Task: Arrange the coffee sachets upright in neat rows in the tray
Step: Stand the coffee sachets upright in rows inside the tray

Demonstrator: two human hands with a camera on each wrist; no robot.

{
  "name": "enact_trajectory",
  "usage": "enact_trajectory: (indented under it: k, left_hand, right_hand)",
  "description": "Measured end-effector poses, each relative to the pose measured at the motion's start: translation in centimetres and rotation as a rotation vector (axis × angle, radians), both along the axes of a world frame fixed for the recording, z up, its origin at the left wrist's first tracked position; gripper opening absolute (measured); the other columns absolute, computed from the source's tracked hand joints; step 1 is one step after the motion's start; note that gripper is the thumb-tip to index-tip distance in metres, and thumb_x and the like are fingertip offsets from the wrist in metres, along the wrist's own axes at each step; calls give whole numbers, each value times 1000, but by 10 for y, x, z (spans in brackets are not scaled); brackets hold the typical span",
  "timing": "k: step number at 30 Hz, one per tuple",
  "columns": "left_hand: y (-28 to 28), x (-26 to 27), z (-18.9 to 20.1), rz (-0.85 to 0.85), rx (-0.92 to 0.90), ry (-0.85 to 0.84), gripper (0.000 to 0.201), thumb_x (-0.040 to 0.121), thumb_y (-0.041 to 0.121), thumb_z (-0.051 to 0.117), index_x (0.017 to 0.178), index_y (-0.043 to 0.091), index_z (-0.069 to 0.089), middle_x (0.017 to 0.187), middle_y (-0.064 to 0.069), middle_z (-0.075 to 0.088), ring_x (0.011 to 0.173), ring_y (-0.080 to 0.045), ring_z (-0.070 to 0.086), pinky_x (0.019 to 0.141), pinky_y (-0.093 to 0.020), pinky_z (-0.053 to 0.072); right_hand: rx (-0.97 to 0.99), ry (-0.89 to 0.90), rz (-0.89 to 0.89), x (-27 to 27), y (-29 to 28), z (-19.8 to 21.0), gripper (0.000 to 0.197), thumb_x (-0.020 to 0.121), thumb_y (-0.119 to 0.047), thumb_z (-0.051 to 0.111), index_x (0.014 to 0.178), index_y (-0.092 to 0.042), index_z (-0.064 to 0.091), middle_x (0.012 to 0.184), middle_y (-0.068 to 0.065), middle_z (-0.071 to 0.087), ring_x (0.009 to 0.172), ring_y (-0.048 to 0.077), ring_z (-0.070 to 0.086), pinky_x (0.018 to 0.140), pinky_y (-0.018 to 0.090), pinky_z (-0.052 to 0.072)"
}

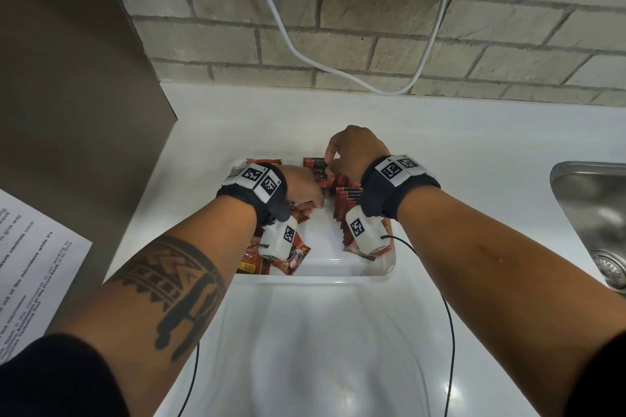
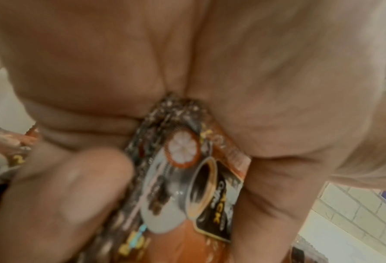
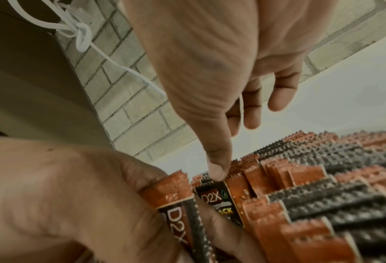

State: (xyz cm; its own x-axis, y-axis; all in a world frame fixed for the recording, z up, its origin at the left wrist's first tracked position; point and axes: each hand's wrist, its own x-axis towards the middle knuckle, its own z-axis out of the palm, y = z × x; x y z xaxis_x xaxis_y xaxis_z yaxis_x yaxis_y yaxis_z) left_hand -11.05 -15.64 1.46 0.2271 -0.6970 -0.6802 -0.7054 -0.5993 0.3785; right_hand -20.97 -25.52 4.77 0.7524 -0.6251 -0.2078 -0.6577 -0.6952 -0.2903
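Observation:
A white tray [image 1: 325, 240] sits on the white counter. Orange and black coffee sachets stand upright in a row [image 1: 349, 200] along its right side, seen close up in the right wrist view [image 3: 322, 195]. Loose sachets [image 1: 291, 257] lie flat at the front left. My left hand [image 1: 305, 193] grips a small bundle of sachets [image 2: 187, 178] between thumb [image 2: 63, 195] and fingers, next to the row's far end. My right hand [image 1: 349, 152] is over that end; one straight fingertip [image 3: 216, 170] presses on the top edge of a black D2X sachet [image 3: 219, 201]. Its other fingers hang relaxed.
A steel sink [image 1: 596, 213] is sunk in the counter to the right. A white cable [image 1: 298, 44] hangs along the brick wall behind. A brown cabinet panel [image 1: 67, 78] stands at the left, with a printed sheet [image 1: 34, 264] below it.

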Motion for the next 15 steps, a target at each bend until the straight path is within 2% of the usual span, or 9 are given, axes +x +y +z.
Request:
enact_trajectory:
  k: [6, 9, 10, 12, 15]
  left_hand:
    - [1, 0, 0, 7, 11, 0, 29, 93, 33, 64, 71, 14, 61, 69, -3, 63, 64, -18, 55, 63, -26, 42]
    - [2, -1, 4, 48, 8, 54, 34, 94, 30, 63, 65, 11, 61, 52, 0, 61, 54, -16, 55, 56, -23, 42]
    - [3, -2, 6, 50, 11, 57, 35, 94, 30, 63, 65, 11, 61, 51, 1, 60, 52, -16, 55, 55, -23, 42]
    - [5, -4, 11, 57, 3, 65, 31, 94, 29, 63, 70, 9, 64, 54, 0, 61, 51, -14, 55, 52, -21, 42]
    - [13, -4, 22, 92, -38, 78, 18, 94, 18, 61, 93, 3, 70, 59, 0, 62, 54, -15, 55, 50, -20, 42]
  right_hand:
    - [10, -3, 15, 0, 0, 0, 16, 78, -21, 79, 81, -32, 68, 80, -17, 47, 92, 15, 57, 79, 31, 50]
    - [-1, 6, 20, -1, 2, 0, 16, 79, -20, 78, 81, -31, 67, 84, -14, 51, 93, 16, 58, 79, 31, 49]
    - [-5, 6, 24, -1, 2, 0, 15, 79, -20, 78, 82, -31, 67, 87, -12, 52, 94, 17, 58, 80, 31, 48]
    - [-3, -8, 34, -1, 4, 2, 15, 79, -20, 77, 82, -30, 68, 92, -10, 55, 95, 17, 59, 81, 31, 49]
    - [-6, -42, 57, -4, 5, 6, 14, 82, -18, 72, 80, -31, 69, 96, -9, 58, 98, 18, 61, 86, 34, 53]
